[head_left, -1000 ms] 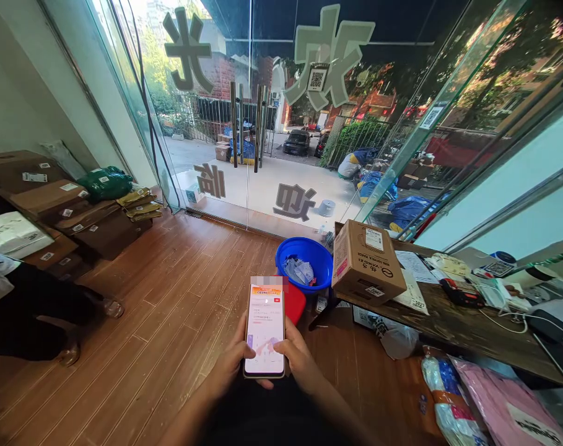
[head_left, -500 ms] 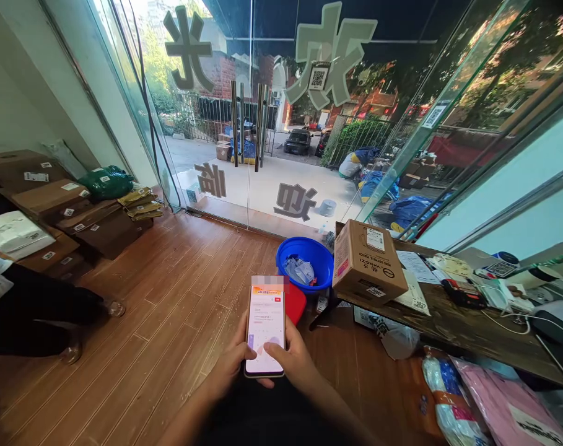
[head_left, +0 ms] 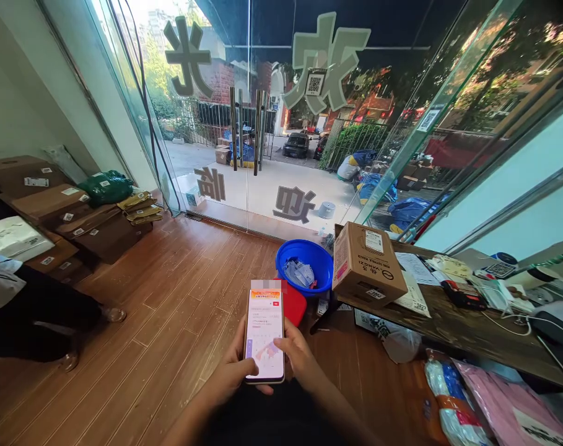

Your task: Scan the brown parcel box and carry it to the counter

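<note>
A smartphone [head_left: 265, 328] with a lit, mostly white screen is held upright in front of my body by both hands. My left hand [head_left: 237, 365] is closed around its left side, the thumb over the lower left of the screen. Around the right edge wraps my right hand [head_left: 295, 356], with its thumb over the right part of the screen. Small text and a coloured banner show on the display, too small to read. Just beyond the phone are a red stool-like thing [head_left: 293, 305] and a blue basin [head_left: 325, 266] with crumpled wrappers inside.
To the right, a wooden table [head_left: 476, 322] bears a cardboard box [head_left: 369, 263], papers and cables; wrapped parcels [head_left: 499, 396] lie below. Stacked cartons [head_left: 100, 232] line the left wall, near another person's legs [head_left: 44, 310]. Glass doors [head_left: 248, 198] stand ahead.
My thumbs have shifted on the screen: the left one lower, the right one up and to the right. The phone stays in both hands. The view has tilted slightly.
</note>
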{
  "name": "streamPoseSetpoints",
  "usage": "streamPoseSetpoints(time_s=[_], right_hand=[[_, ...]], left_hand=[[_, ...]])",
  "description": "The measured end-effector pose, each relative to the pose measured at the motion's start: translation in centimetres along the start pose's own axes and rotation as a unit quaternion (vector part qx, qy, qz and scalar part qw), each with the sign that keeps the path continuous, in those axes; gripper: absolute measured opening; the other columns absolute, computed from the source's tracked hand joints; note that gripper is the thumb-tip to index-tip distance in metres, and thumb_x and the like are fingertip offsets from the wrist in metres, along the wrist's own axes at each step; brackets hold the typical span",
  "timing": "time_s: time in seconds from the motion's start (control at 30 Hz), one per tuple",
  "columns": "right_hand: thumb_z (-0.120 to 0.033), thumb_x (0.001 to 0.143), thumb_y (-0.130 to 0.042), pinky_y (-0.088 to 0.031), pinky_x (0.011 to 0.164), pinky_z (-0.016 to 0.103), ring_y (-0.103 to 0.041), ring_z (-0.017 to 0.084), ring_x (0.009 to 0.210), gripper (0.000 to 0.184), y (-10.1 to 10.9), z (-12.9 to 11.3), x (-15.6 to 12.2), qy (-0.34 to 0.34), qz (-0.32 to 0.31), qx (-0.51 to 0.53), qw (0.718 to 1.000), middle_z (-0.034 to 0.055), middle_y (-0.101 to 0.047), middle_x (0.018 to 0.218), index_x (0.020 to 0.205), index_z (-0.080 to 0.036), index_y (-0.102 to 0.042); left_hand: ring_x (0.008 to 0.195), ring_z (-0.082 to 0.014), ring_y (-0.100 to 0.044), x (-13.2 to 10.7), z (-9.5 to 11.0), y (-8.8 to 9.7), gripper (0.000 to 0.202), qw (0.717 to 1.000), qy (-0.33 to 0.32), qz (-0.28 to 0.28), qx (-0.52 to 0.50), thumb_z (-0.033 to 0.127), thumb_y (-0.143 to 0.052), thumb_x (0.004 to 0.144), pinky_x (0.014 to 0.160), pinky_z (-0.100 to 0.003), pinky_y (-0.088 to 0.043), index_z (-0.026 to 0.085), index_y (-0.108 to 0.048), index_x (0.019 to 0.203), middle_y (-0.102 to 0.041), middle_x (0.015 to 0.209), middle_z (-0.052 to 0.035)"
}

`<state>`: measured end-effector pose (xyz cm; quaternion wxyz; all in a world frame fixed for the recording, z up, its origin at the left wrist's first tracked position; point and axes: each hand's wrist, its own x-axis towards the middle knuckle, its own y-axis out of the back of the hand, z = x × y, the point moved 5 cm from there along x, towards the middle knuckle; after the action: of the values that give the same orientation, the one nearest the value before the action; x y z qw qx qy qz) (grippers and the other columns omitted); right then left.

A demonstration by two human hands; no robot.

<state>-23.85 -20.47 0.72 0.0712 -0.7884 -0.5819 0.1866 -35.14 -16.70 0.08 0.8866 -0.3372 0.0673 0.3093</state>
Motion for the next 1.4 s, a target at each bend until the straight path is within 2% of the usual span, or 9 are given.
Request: streamPoseSetpoints(time_s=[0.17, 0.23, 0.37, 0.63, 0.87, 1.03, 1.13, 1.27, 1.4], right_hand=[[-0.061, 0.063, -0.066, -0.043, 0.063, 0.03, -0.059, 0.021, 0.068, 0.048, 0.7, -0.4, 1.3, 0.012, 0.123, 0.023, 0.992, 0.003, -0.067, 0.07, 0.086, -0.018, -0.065], [-0.063, 0.059, -0.069, -0.043, 0.062, 0.03, -0.059, 0.02, 0.065, 0.051, 0.7, -0.3, 1.5, 0.006, 0.148, 0.037, 0.988, 0.0029, -0.067, 0.069, 0.081, -0.017, -0.065], [-0.061, 0.059, -0.07, -0.046, 0.067, 0.03, -0.06, 0.022, 0.075, 0.049, 1.0, -0.1, 1.2, 0.01, 0.192, 0.059, 0.98, 0.0045, -0.069, 0.076, 0.078, -0.016, -0.066], [-0.052, 0.066, -0.061, -0.045, 0.068, 0.029, -0.058, 0.024, 0.086, 0.034, 1.1, -0.3, 0.3, 0.043, 0.197, 0.01, 0.979, 0.0042, -0.069, 0.079, 0.072, -0.018, -0.066], [-0.047, 0.058, -0.065, -0.045, 0.069, 0.031, -0.058, 0.025, 0.083, 0.034, 1.5, -0.1, 0.1, 0.019, 0.226, 0.029, 0.973, 0.0036, -0.068, 0.079, 0.078, -0.019, -0.066], [-0.055, 0.06, -0.067, -0.042, 0.061, 0.029, -0.056, 0.02, 0.065, 0.039, 0.6, -0.6, 0.4, 0.027, 0.168, 0.02, 0.985, 0.002, -0.065, 0.064, 0.073, -0.018, -0.064], [-0.062, 0.059, -0.068, -0.04, 0.056, 0.028, -0.053, 0.017, 0.057, 0.047, 0.5, -0.4, 0.7, 0.023, 0.165, 0.028, 0.986, 0.0007, -0.062, 0.058, 0.073, -0.017, -0.063], [-0.063, 0.06, -0.068, -0.04, 0.054, 0.027, -0.055, 0.018, 0.058, 0.049, 0.5, -0.4, 0.7, 0.033, 0.167, 0.023, 0.985, 0.0016, -0.063, 0.058, 0.074, -0.016, -0.064], [-0.064, 0.056, -0.07, -0.039, 0.054, 0.028, -0.054, 0.018, 0.057, 0.051, 0.4, -0.6, 0.8, 0.033, 0.173, 0.026, 0.984, 0.0011, -0.062, 0.057, 0.072, -0.016, -0.064]], left_hand=[[0.102, -0.0295, -0.06, 0.0, -0.6, 0.1, 0.112, 1.0, 0.019, -0.01, -0.014, 0.004, -0.045, 0.056, 0.06, -0.036, -0.058, 0.038, 0.014, 0.145, -0.041, 0.145, -0.0067], [0.103, -0.0302, -0.059, -0.1, -0.8, 0.2, 0.108, 0.999, 0.025, -0.024, -0.011, 0.005, -0.044, 0.057, 0.062, -0.037, -0.058, 0.037, 0.008, 0.146, -0.035, 0.149, -0.0059], [0.101, -0.0304, -0.061, -0.2, -0.8, 0.2, 0.107, 0.998, 0.016, -0.05, -0.019, 0.007, -0.044, 0.059, 0.063, -0.037, -0.057, 0.038, 0.01, 0.146, -0.036, 0.147, -0.0074], [0.094, -0.0309, -0.063, 0.0, -1.3, 0.4, 0.108, 0.998, 0.016, -0.041, -0.047, 0.007, -0.044, 0.059, 0.057, -0.037, -0.057, 0.04, 0.018, 0.142, -0.035, 0.147, -0.0105], [0.096, -0.0321, -0.063, 0.1, -1.7, 0.8, 0.102, 0.995, 0.01, -0.071, -0.066, 0.006, -0.043, 0.062, 0.058, -0.039, -0.057, 0.049, 0.004, 0.143, -0.031, 0.15, -0.0045], [0.091, -0.0281, -0.065, 0.0, -1.7, 0.9, 0.1, 0.997, 0.013, -0.059, -0.055, 0.006, -0.044, 0.063, 0.06, -0.036, -0.057, 0.045, -0.002, 0.145, -0.031, 0.151, -0.0051], [0.092, -0.0278, -0.064, -0.1, -1.5, 0.8, 0.102, 0.997, 0.018, -0.058, -0.046, 0.006, -0.045, 0.062, 0.06, -0.035, -0.057, 0.041, 0.001, 0.146, -0.031, 0.15, -0.0066], [0.091, -0.0262, -0.064, -0.1, -1.5, 0.8, 0.103, 0.996, 0.015, -0.071, -0.048, 0.006, -0.045, 0.064, 0.062, -0.036, -0.058, 0.045, 0.008, 0.143, -0.034, 0.149, -0.0039], [0.093, -0.0271, -0.064, 0.1, -1.8, 1.3, 0.102, 0.996, 0.016, -0.069, -0.053, 0.005, -0.044, 0.064, 0.063, -0.037, -0.057, 0.049, 0.007, 0.141, -0.033, 0.15, -0.002]])
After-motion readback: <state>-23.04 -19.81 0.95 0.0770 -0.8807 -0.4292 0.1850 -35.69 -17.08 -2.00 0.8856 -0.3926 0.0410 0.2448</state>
